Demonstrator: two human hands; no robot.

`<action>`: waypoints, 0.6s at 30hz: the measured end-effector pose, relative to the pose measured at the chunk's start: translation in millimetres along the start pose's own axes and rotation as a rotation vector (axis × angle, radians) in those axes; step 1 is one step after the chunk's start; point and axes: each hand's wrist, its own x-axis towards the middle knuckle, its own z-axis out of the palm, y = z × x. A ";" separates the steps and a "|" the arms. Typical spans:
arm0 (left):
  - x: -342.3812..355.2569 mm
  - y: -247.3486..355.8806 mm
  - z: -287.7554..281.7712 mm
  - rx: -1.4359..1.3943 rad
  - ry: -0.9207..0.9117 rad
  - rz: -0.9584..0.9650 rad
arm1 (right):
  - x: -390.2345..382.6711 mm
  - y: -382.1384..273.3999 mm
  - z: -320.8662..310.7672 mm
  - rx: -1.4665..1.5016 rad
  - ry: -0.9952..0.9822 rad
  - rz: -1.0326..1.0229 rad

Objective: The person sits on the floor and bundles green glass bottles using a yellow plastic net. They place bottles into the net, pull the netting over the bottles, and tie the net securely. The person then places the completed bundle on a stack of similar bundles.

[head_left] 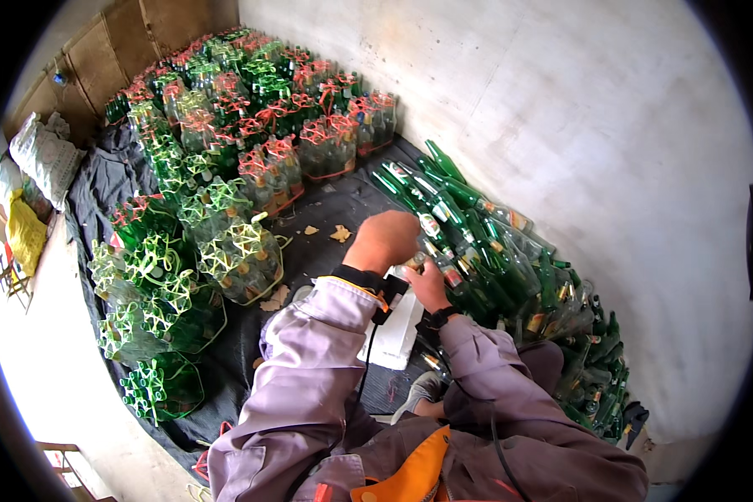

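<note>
My left hand (389, 237) is closed and curled beside the heap of bottles; its fingertips and anything in them are hidden behind the back of the hand. Just below it, my right hand (427, 287) is closed around what looks like a clear glass bottle (413, 262), only a small part of which shows. Green glass bottles (485, 259) lie piled directly in front of and to the right of both hands. Under my wrists is a white block-like piece (393, 335) with a flat top.
Bundles of upright bottles tied with green and red strips (243, 259) fill the left and the back. Black sheeting (335, 201) covers the floor, with torn cardboard scraps (340, 233) on it. A pale wall (560, 109) stands behind the heap. White sacks (46, 159) lean at far left.
</note>
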 end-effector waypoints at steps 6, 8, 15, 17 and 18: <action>-7.0 0.4 -2.6 0.051 -0.071 -0.005 | -44.5 16.4 -22.9 -0.092 0.148 -0.141; -4.6 2.4 -0.2 0.040 -0.070 -0.001 | -76.9 30.2 -41.2 0.002 0.032 0.050; -2.2 14.3 6.8 0.085 -0.096 0.061 | -185.7 60.6 -42.6 -0.172 -0.443 0.335; -4.9 19.2 5.5 0.065 -0.120 0.043 | -192.2 82.3 -35.8 -0.248 -0.639 0.160; -5.4 24.2 5.7 0.054 -0.131 0.037 | -197.7 93.3 -37.8 -0.226 -0.660 0.108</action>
